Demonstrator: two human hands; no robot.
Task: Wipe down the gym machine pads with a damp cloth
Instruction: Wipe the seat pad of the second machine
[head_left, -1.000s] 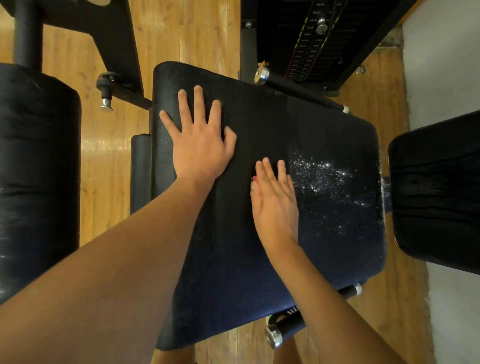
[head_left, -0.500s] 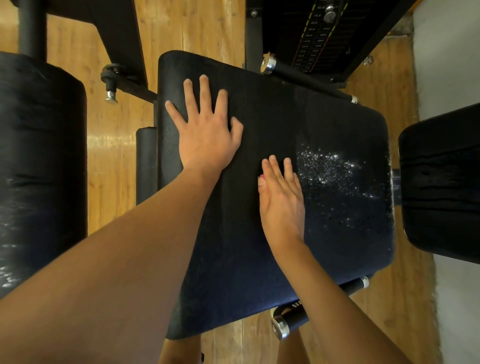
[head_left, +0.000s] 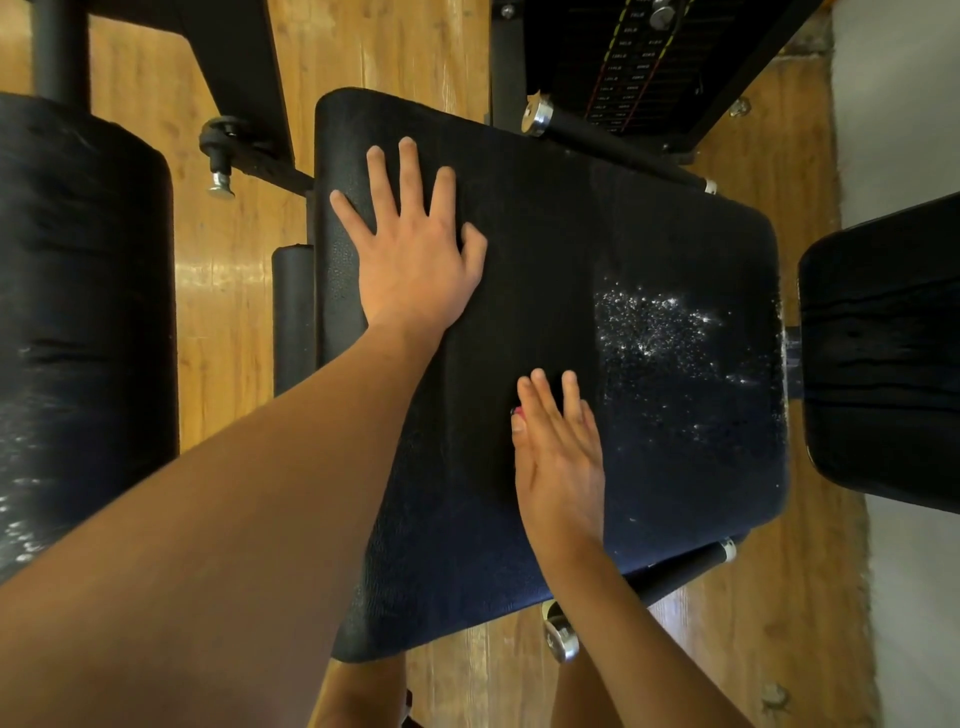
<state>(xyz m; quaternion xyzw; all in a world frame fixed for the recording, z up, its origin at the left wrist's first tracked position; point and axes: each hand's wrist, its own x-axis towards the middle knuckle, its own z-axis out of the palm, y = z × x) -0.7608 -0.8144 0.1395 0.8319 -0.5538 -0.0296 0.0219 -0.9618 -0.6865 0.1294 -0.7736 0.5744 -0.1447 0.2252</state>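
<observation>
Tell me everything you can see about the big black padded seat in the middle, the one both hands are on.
The black padded seat is a wide rounded-corner cushion with a pebbled, vinyl-looking cover, lying flat above the wooden floor. White glinting specks are scattered over its right part. The left hand presses flat near its far left corner; the right hand lies flat nearer the middle, a pink sliver showing under its thumb.

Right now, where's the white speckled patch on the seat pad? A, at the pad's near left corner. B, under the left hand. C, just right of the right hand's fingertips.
C: the speckled patch sits on the seat pad up and right of the right hand, apart from the left hand.
</observation>
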